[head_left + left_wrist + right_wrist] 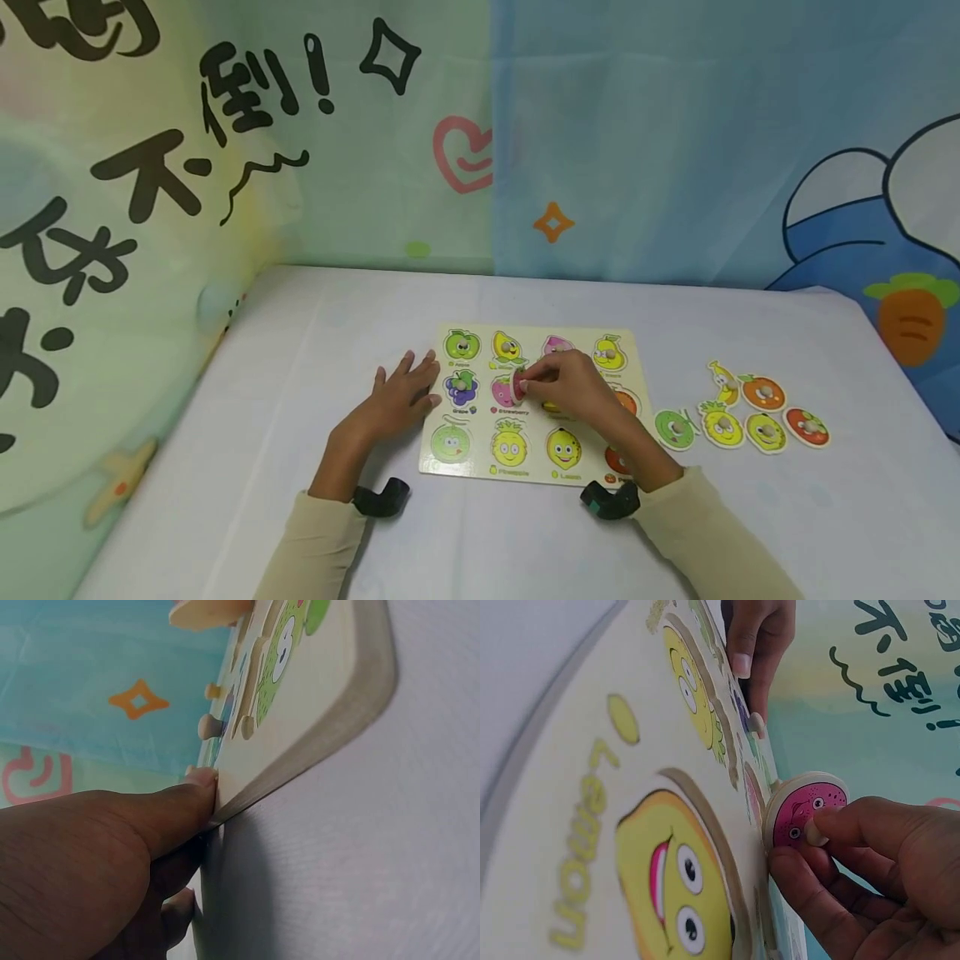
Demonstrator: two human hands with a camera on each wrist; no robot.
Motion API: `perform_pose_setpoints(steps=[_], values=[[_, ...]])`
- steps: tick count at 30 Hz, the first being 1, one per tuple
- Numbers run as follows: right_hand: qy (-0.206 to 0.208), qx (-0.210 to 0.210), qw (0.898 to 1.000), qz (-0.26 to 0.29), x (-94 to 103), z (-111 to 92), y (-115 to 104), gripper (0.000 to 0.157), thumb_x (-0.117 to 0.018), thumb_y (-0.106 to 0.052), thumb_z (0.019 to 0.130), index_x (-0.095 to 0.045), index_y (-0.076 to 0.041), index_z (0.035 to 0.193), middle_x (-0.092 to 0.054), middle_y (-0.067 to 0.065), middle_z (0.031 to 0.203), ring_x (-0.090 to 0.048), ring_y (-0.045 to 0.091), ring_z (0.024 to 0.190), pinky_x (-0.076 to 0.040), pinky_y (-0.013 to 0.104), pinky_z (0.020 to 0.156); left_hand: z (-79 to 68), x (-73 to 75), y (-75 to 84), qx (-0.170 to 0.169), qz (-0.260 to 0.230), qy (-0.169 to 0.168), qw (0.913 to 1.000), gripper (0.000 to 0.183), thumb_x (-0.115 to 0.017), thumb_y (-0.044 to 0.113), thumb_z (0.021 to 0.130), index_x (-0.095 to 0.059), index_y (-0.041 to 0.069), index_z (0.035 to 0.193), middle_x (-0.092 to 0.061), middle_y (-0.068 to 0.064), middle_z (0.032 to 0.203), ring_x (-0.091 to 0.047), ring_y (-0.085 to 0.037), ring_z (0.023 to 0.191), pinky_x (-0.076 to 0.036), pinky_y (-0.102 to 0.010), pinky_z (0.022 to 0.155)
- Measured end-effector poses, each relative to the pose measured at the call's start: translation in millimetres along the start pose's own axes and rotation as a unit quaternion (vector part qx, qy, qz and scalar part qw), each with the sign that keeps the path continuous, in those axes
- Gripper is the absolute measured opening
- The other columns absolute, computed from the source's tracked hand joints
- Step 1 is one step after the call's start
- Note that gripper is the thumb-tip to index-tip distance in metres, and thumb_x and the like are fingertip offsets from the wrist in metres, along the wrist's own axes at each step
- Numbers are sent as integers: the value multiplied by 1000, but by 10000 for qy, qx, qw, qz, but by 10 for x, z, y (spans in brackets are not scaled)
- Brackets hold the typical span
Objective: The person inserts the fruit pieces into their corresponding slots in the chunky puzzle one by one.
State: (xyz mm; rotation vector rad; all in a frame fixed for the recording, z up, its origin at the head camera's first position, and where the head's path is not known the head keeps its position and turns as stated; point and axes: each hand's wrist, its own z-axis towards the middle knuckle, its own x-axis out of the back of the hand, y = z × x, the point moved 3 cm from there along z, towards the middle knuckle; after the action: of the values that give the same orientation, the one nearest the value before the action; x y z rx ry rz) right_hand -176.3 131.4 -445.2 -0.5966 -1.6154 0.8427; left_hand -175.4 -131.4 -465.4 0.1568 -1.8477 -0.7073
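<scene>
A wooden fruit puzzle board (482, 433) lies on the table. Above its strawberry slot (502, 392), my right hand (573, 383) pinches the small knob of a pink strawberry piece (810, 802) between thumb and fingers. The piece stands tilted on edge by the slot; whether it touches the board is hard to tell. My left hand (393, 404) has its fingers spread at the board's left edge, the thumb (176, 806) touching that edge. Knobbed apple (462, 344), mango (507, 347) and grape (461, 386) pieces sit in the board. My right hand and forearm hide part of the right-hand columns.
Right of the board lie several loose knobbed pieces: a banana (723, 383), an orange (763, 392), a green round fruit (673, 430), a pineapple (722, 425), a lemon (766, 433) and a tomato (807, 427). A printed cloth backdrop (637, 150) rises behind the white table (510, 542).
</scene>
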Motion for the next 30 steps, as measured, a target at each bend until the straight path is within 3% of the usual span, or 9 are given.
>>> perform_pose_setpoints(steps=[15,23,30], values=[[-67,403,9979,-503,-76,-1,-39,4,-76,-14,84,-74,-11,84,-65,-4,80,-58,14,73,-50,29,64,6,-32,-8,98,50,-69,9999,62,-57,28,99,-29,15,153,-17,3,158,0,-25,148,5,-56,114],[67,380,9978,-537,-91,-15,-73,3,-72,-10,83,-72,-8,86,-64,-3,78,-57,14,71,-49,28,64,13,-30,13,44,28,-83,10000,62,-56,29,99,-29,15,153,-17,3,158,0,-25,148,5,-56,114],[-173,81,9983,-551,-150,46,-122,5,-72,-15,86,-74,-10,88,-64,-4,74,-57,14,71,-49,30,65,6,1,16,30,-5,-3,10000,62,-58,28,98,-31,13,152,-19,1,158,-1,-27,148,5,-57,113]])
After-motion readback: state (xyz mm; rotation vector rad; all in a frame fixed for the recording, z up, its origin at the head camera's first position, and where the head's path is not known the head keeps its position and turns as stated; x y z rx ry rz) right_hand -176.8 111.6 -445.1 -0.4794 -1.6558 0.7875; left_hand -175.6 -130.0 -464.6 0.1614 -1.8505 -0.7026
